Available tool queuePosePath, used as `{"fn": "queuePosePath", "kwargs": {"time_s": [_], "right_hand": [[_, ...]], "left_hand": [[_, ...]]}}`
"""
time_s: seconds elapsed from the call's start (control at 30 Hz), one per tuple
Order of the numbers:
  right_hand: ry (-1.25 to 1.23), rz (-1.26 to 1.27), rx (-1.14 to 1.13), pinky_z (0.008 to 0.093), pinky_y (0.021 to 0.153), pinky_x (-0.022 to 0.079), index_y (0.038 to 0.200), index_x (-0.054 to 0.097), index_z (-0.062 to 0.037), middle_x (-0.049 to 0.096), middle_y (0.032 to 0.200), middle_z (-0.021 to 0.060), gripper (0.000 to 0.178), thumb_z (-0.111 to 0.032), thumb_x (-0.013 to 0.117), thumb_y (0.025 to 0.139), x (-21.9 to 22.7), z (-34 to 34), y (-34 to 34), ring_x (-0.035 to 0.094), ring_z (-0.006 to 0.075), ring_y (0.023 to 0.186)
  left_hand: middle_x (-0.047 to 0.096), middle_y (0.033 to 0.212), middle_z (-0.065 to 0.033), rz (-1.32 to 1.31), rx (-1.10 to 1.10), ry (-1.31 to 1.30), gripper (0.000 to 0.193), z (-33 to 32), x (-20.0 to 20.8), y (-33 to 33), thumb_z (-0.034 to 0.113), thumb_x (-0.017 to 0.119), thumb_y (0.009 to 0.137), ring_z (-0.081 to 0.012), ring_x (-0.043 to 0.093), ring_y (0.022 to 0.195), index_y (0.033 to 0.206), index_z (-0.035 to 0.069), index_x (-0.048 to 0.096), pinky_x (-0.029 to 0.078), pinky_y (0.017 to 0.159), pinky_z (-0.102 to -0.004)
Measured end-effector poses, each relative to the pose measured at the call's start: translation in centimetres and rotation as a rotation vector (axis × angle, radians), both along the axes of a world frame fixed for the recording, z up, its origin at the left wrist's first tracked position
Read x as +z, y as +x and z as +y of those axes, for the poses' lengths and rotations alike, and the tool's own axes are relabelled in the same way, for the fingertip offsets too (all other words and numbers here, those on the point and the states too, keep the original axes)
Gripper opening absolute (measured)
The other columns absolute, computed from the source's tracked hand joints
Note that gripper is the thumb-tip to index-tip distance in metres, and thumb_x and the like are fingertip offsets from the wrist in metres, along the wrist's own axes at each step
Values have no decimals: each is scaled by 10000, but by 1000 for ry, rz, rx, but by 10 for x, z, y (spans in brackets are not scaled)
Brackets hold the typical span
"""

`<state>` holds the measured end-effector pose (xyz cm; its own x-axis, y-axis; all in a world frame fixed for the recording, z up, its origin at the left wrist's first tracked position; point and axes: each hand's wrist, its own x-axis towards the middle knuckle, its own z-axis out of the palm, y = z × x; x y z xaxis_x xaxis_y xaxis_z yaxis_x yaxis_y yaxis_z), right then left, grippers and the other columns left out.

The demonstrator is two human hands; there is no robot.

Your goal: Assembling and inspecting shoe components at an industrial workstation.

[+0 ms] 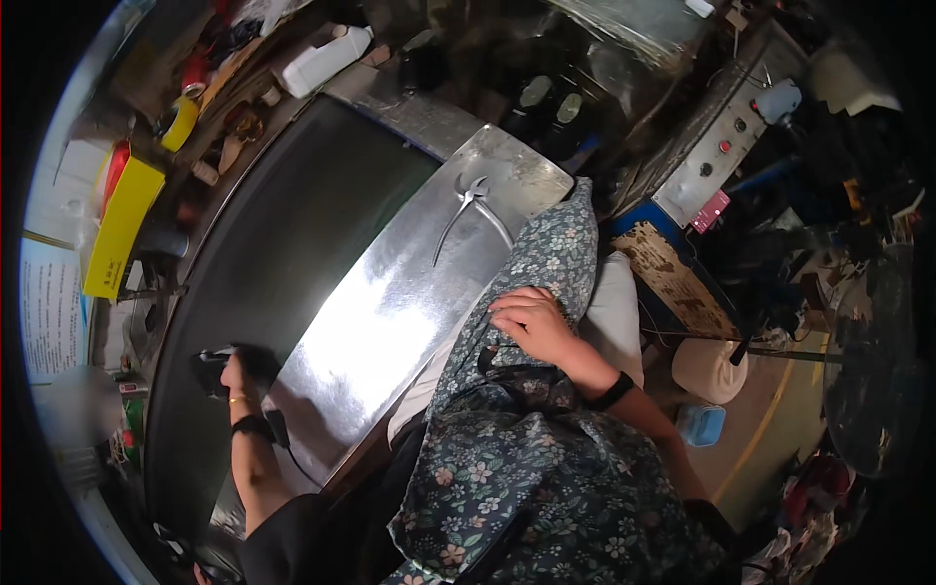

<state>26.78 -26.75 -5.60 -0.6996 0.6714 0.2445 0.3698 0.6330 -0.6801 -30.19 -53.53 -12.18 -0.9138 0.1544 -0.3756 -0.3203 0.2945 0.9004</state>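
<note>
My left hand (237, 373) grips a small black object (216, 369) over the dark belt-like surface (283, 234) at the left; what the object is I cannot tell. My right hand (531, 322) rests flat on a dark floral fabric (526, 458), fingers slightly spread, pressing it at the edge of the shiny steel table (390, 312). The fabric runs from my lap up to the table's far corner. Under it lies a white cushion-like piece (614, 312). A pair of metal pliers (470, 210) lies on the steel top, apart from both hands.
A yellow box (122, 224), tape rolls (180, 122) and clutter line the left shelf. A white jug (327, 58) stands at the back. A control panel with buttons (717, 146) is at upper right; a white roll (709, 370) and a blue box (700, 424) sit on the floor.
</note>
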Motion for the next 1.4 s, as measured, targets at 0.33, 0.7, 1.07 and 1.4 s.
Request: {"fn": "queuePosePath", "kwargs": {"time_s": [0.33, 0.7, 1.07, 1.4], "right_hand": [[-541, 386, -58, 284, 740, 487, 1368, 492, -46, 678, 1128, 143, 542, -310, 671, 929, 63, 62, -5, 575, 105, 830], [-141, 260, -179, 345, 875, 518, 1243, 574, -7, 670, 1135, 195, 401, -128, 675, 875, 124, 30, 53, 662, 272, 1068], [-166, 144, -163, 427, 797, 519, 1203, 603, -3, 671, 1022, 238, 415, -251, 664, 877, 110, 59, 53, 656, 397, 925], [-305, 505, -460, 349, 950, 467, 1405, 418, -12, 633, 1197, 164, 560, -187, 648, 925, 10, -20, 63, 617, 246, 1106]], "left_hand": [[680, 1061, -131, -547, -673, 627, 435, 77, 146, 211, 171, 715, 804, -273, 651, 1007, 1182, -8, 595, 519, 897, -354], [373, 1480, -228, 312, -1644, 443, 1028, 275, 183, 437, 270, 867, 700, -297, 369, 1377, 1478, -50, 276, 295, 1131, -378], [332, 1511, -228, 263, -1671, 388, 962, 295, 151, 439, 143, 835, 735, -303, 302, 1426, 1479, -52, 259, 268, 1159, -375], [262, 1551, -254, 592, -1509, 379, 691, 319, 127, 444, 81, 827, 700, -348, 307, 1424, 1311, 28, 506, 321, 1124, -371]]}}
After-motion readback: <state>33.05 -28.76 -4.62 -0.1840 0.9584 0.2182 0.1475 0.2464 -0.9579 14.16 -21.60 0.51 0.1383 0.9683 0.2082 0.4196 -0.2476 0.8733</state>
